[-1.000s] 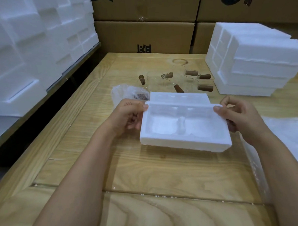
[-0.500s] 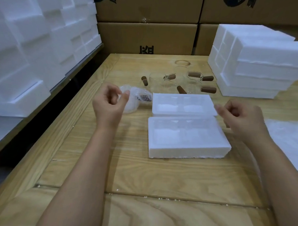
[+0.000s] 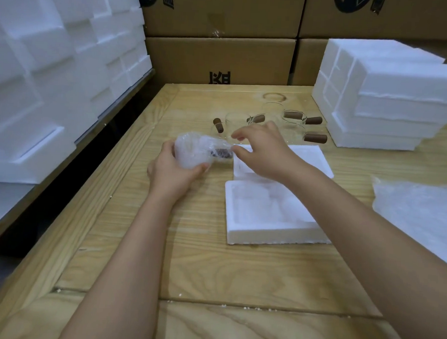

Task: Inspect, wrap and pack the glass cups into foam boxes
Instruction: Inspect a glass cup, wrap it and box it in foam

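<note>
A glass cup wrapped in bubble wrap (image 3: 196, 150) sits left of centre on the wooden table. My left hand (image 3: 172, 171) grips its near side. My right hand (image 3: 263, 150) reaches across and pinches the wrap at the handle end with thumb and forefinger. An open white foam box lies in two halves: the near half (image 3: 271, 217) with moulded hollows, and the far half (image 3: 312, 158) partly under my right hand. Several bare glass cups with brown wooden handles (image 3: 293, 121) stand behind.
Stacks of white foam boxes stand at the back right (image 3: 389, 94) and along the left side (image 3: 55, 64). Cardboard cartons (image 3: 219, 59) line the far edge. A sheet of bubble wrap (image 3: 420, 211) lies at the right on the table (image 3: 213, 271).
Both hands let go of the foam box half, which now lies flat. They moved left and forward, and now hold the wrapped cup.
</note>
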Action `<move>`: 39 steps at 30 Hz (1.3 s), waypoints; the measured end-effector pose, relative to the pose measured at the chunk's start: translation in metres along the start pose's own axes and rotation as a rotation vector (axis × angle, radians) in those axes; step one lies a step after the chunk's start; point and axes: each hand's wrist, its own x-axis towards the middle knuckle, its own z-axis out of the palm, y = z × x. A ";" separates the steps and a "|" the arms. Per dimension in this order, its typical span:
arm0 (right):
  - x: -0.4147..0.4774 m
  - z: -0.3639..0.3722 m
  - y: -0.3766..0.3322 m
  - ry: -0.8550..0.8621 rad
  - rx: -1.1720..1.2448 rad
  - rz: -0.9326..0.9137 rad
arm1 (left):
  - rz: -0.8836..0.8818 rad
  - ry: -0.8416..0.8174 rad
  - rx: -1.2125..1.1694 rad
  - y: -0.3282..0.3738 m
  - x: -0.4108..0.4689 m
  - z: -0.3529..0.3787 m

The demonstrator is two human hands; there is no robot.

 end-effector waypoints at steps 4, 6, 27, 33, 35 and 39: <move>-0.006 -0.002 -0.001 0.005 0.158 0.003 | 0.137 0.163 -0.196 0.017 -0.010 0.002; -0.012 -0.009 0.001 0.038 0.366 0.009 | 0.230 0.186 -0.260 0.027 -0.018 0.005; -0.080 -0.027 0.051 0.419 0.784 0.010 | 0.408 -0.329 -0.416 0.062 -0.046 0.027; -0.078 -0.030 0.055 0.431 0.861 0.100 | 0.406 -0.517 -0.458 0.071 -0.049 0.019; -0.078 -0.032 0.057 0.405 0.902 0.144 | 0.359 -0.527 -0.490 0.072 -0.048 0.018; -0.078 -0.035 0.060 0.331 0.979 0.233 | 0.316 -0.490 -0.513 0.070 -0.045 0.013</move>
